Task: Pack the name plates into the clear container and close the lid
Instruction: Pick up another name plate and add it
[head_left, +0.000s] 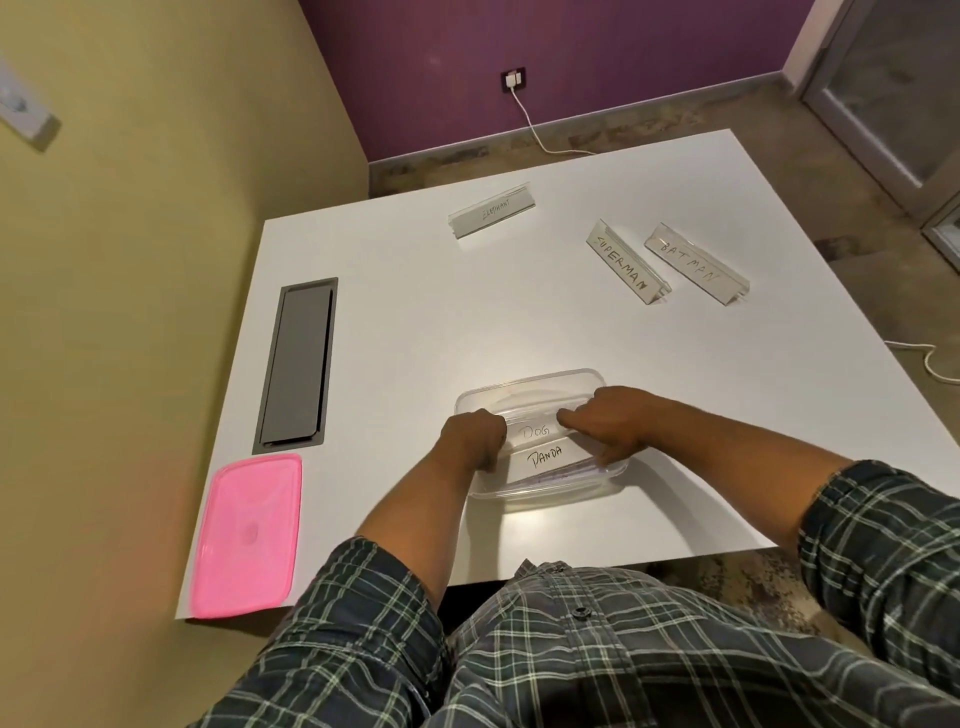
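Clear plastic marks the centre of it: the clear container (540, 441) sits on the white table (415, 322) close to the near edge, and two name plates are already inside. The PANDA plate (545, 460) lies along the container's near side, and the DOG plate (535, 431) is being settled just behind it. Roughly two of five plates are judged packed, with DOG not quite released.

The DOG plate is held at both ends. The left hand (475, 434) is curled round the plate's left end at the container's left wall, and the right hand (605, 423) is curled over the right end, its fingers (571, 415) pointing inward along the plate's top. Both grips are narrow and closed on the plate; the fingertip contact itself is hidden by the knuckles.

Three plates are left out. The ELEPHANT plate (491, 210) stands well beyond the container, towards the far edge. The SUPERMAN plate (626, 262) and the BATMAN plate (696, 265) stand side by side, beyond the container and to its right.

The pink lid (247, 535) lies flat, well to the container's left at the table's near corner, so closing is not yet begun.
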